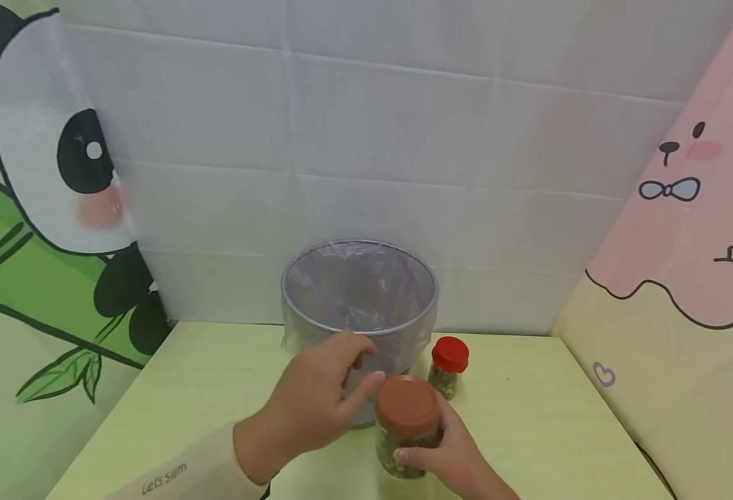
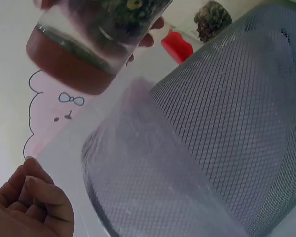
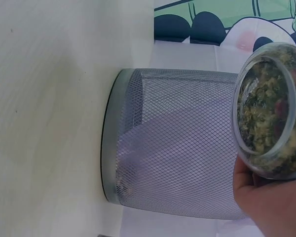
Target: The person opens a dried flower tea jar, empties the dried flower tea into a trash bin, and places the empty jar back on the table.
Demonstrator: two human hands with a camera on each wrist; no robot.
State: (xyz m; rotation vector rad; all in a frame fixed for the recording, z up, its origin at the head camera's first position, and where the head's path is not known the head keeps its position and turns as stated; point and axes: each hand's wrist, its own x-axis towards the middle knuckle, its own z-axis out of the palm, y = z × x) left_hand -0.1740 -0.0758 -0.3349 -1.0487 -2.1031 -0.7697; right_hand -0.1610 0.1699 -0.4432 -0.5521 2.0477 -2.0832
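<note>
My right hand (image 1: pixel 450 451) grips a clear jar (image 1: pixel 402 448) with an orange-brown lid (image 1: pixel 408 406), held upright in front of the mesh bin. Dried greenish plant bits with some reddish pieces fill it, and the right wrist view shows the jar's base (image 3: pixel 266 106) raised off the table. Just left of the lid is my left hand (image 1: pixel 316 392), its fingers loosely curled with nothing in them; the left wrist view shows this hand (image 2: pixel 32 202) apart from the jar. Behind the held jar stands a smaller red-lidded jar (image 1: pixel 446 371) with similar contents.
A silver mesh bin (image 3: pixel 187 143) stands on the pale yellow table (image 1: pixel 529 430) near the back wall. A thin translucent bag (image 1: pixel 360 285) lines it and folds over its rim. Cartoon-printed sheets (image 1: pixel 672 278) flank the table on both sides.
</note>
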